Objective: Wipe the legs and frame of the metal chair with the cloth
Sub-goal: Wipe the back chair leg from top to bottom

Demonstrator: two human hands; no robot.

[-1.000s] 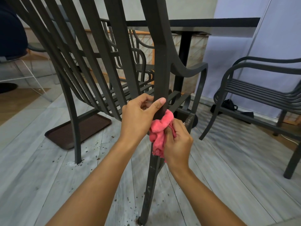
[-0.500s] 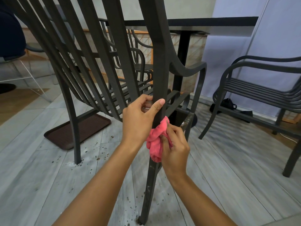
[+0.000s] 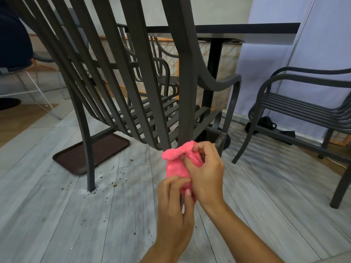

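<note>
Head view: chair leg [image 3: 187, 111] behind cloth [image 3: 175, 164].

Ahead of you stands a dark table [image 3: 228, 31] on a single black post, with a second slatted chair [image 3: 165, 80] tucked in behind it. To your right sits another dark metal armchair [image 3: 303, 107], and a small black object [image 3: 266, 123] lies on the floor beneath it, just in front of the pale blue wall [image 3: 284, 12]. On your left a brown tray [image 3: 106, 147] lies flat on the grey plank floor [image 3: 57, 215], which is speckled with dark spots, and a white wire-framed seat [image 3: 32, 86] stands farther back.
</note>
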